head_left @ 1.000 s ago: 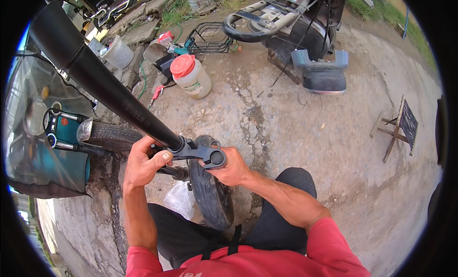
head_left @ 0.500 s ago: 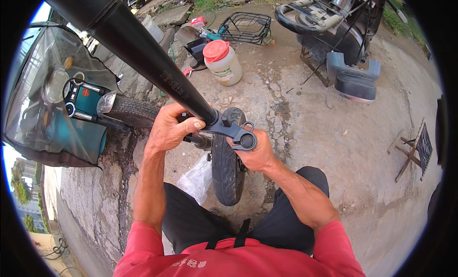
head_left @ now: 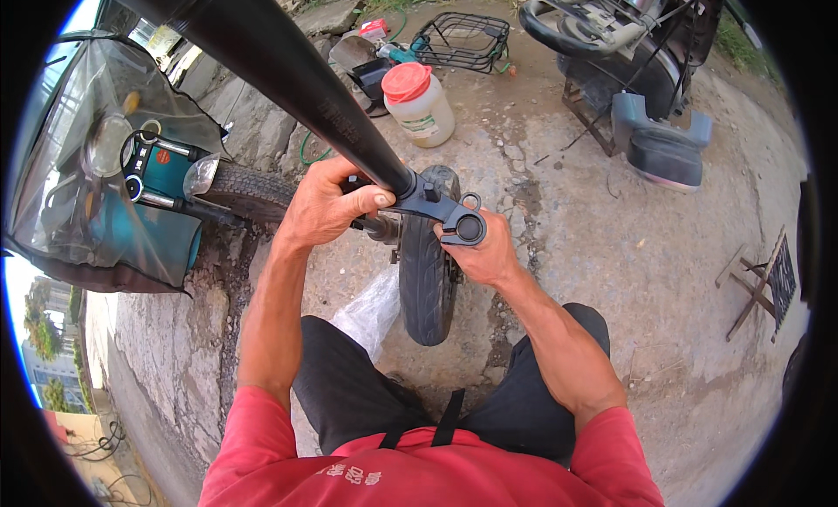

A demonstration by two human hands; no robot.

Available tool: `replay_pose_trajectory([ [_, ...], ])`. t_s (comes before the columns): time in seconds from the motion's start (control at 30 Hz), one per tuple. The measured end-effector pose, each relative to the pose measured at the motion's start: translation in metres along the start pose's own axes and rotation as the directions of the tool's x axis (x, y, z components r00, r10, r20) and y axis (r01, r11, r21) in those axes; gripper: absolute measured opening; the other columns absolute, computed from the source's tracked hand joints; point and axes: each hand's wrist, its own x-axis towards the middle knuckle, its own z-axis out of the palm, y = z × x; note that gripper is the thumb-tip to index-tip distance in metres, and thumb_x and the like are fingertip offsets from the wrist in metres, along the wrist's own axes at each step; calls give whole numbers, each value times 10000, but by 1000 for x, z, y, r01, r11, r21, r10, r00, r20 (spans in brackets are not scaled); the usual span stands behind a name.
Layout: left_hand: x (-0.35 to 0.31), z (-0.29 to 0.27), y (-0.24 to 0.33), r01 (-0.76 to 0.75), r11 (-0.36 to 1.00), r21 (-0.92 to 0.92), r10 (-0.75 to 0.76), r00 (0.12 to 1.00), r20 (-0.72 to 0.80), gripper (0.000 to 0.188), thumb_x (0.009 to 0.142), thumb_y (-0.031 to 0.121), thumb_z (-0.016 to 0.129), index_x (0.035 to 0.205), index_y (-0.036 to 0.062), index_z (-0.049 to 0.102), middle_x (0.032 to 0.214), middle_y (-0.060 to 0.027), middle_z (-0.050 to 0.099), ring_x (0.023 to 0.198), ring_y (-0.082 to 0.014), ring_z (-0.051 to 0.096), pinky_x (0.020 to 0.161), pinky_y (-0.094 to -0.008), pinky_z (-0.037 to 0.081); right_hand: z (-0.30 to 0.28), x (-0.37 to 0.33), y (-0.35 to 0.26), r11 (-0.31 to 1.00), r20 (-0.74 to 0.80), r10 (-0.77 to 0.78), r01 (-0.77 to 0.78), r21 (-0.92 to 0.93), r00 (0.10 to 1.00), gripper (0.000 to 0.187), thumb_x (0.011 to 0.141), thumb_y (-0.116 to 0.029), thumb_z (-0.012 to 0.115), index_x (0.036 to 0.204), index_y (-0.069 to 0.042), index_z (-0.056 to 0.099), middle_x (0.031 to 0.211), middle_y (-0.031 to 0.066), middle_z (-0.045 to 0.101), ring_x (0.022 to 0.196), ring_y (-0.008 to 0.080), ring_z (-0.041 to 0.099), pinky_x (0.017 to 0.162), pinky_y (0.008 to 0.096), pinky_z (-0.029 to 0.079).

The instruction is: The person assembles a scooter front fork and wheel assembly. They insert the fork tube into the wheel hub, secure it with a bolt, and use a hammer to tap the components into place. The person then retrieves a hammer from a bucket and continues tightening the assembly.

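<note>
Both hands are on a black fork yoke (head_left: 436,208) in front of me. A long, thick black tube (head_left: 323,96) rises from it toward the upper left. My left hand (head_left: 332,201) is closed round the yoke's left end at the base of the tube, its thumb lying on top. At the yoke's right end, beside a round clamp opening, my right hand (head_left: 489,252) grips from the side and below; some of its fingers are hidden. Below the yoke stands a small black-tyred wheel (head_left: 428,293), with part of a metal fork leg (head_left: 384,230) beside it.
Clear plastic wrap (head_left: 371,310) lies by the wheel. Ahead are a white tub with a red lid (head_left: 422,114) and a black wire basket (head_left: 463,42). A covered teal vehicle (head_left: 166,219) stands left, a partly stripped scooter (head_left: 620,70) ahead right, a folding stool (head_left: 768,280) far right.
The yoke, hands and wheel sit slightly higher and further right in the picture, and the surroundings have shifted too. Both hands keep their hold.
</note>
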Motion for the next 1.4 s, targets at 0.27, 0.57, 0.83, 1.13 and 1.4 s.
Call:
replay_pose_trajectory([
  [0.27, 9, -3, -3, 24, 999, 29, -24, 1000, -1, 582, 758, 429, 880, 1097, -20, 729, 937, -48, 709, 774, -124, 636, 671, -285, 532, 2, 8, 14, 999, -29, 19, -18, 42, 999, 136, 842, -67, 767, 956, 1, 733, 852, 62, 734, 743, 132, 666, 680, 317, 532],
  [0.57, 21, -7, 2, -20, 975, 220, 35, 997, -62, 417, 852, 373, 792, 1063, 18, 735, 918, -14, 697, 855, -109, 601, 763, -300, 499, 13, 20, 25, 993, -46, 39, -33, 115, 998, 155, 870, -14, 722, 1023, -7, 740, 882, 32, 743, 777, 106, 648, 714, 294, 525],
  [0.83, 41, 3, -15, -35, 973, 228, 78, 980, -183, 311, 894, 313, 777, 1031, 35, 754, 752, -10, 669, 652, -85, 604, 596, -264, 481, -7, 29, 28, 945, 140, 289, -306, 114, 947, 272, 902, -180, 731, 1105, 0, 723, 929, 11, 720, 849, 77, 620, 807, 270, 503],
  [1.13, 26, -12, -40, -18, 993, 119, 45, 973, -225, 263, 896, 221, 781, 1025, -2, 727, 771, -21, 681, 643, -103, 632, 588, -253, 486, -10, 26, 23, 816, 467, 140, -369, 445, 873, 426, 901, -267, 760, 1240, -19, 685, 1124, 68, 718, 1040, 129, 644, 942, 309, 495],
  [1.4, 13, -15, -50, -19, 993, 118, 47, 970, -239, 279, 890, 221, 773, 1029, -15, 720, 784, -37, 690, 649, -111, 641, 593, -252, 490, -7, 20, 24, 861, 508, 119, -343, 376, 853, 417, 924, -268, 753, 1255, -25, 679, 1054, 66, 727, 981, 126, 654, 898, 314, 514],
])
